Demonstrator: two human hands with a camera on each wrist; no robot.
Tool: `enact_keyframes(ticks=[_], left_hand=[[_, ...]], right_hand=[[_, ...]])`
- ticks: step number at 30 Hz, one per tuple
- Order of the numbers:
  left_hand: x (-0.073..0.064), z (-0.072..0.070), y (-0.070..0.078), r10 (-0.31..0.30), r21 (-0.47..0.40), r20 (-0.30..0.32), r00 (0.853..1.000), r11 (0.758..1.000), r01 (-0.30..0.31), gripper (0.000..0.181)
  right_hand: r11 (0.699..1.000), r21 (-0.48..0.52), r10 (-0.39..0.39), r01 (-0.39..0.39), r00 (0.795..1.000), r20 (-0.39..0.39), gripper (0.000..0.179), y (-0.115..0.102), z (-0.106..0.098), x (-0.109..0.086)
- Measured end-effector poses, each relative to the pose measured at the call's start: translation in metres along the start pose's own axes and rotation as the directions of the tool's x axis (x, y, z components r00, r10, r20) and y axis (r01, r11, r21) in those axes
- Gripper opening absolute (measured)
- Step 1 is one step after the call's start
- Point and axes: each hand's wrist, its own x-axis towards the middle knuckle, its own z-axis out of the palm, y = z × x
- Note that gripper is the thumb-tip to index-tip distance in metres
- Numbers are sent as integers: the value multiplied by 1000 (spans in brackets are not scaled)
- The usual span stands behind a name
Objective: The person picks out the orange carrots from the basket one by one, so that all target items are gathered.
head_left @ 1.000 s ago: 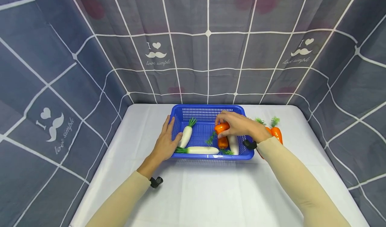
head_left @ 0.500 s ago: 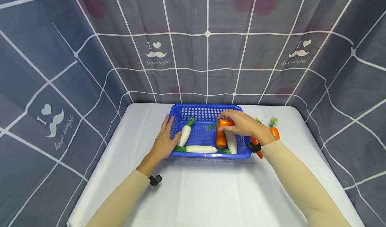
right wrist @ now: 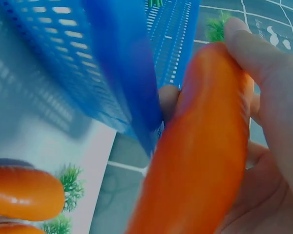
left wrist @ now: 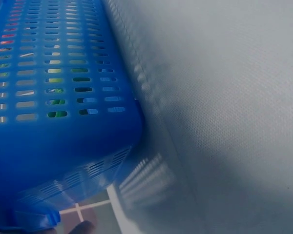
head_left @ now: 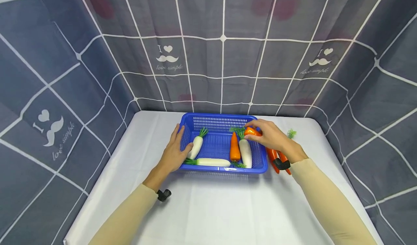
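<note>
My right hand (head_left: 273, 138) grips an orange toy carrot (head_left: 252, 131) at the back right corner of a blue plastic basket (head_left: 224, 169). In the right wrist view this carrot (right wrist: 200, 141) fills the middle, thumb and fingers around it, overlapping the basket rim. Its leafy top points left over the basket. My left hand (head_left: 172, 154) rests with extended fingers along the basket's left side. Inside the basket lie another carrot (head_left: 234, 149), a white radish (head_left: 245, 153) beside it, a radish (head_left: 213, 162) along the front wall and one (head_left: 196, 146) at the left.
More carrots (head_left: 272, 159) lie on the white table (head_left: 208, 205) right of the basket, partly under my right wrist; two carrots (right wrist: 24, 192) show in the right wrist view. Grey checked curtains (head_left: 208, 67) stand behind and on both sides.
My right hand has moved right with its carrot, from above the basket's inside to its back right corner, uncovering the carrot and radish there. The left hand has stayed at the basket's side.
</note>
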Motion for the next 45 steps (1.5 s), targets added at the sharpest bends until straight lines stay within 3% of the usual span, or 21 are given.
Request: enact_keyframes(ticks=[10, 19, 27, 45], left_hand=[[-2, -2, -2, -11, -17, 10, 1000, 1000, 11, 92], [1, -1, 2, 8, -27, -7, 1000, 1000, -8, 92], [1, 0, 1, 6, -22, -12, 1000, 1000, -6, 91], [0, 1, 1, 7, -10, -23, 1000, 1000, -7, 90]], right_hand=[[999, 8, 51, -51, 998, -38, 57, 9, -9, -16], [986, 36, 163, -161, 985, -48, 58, 25, -20, -34], [963, 91, 262, -254, 962, -82, 60, 40, -26, -48], [930, 105, 367, -352, 910, -196, 62, 82, -30, -72]])
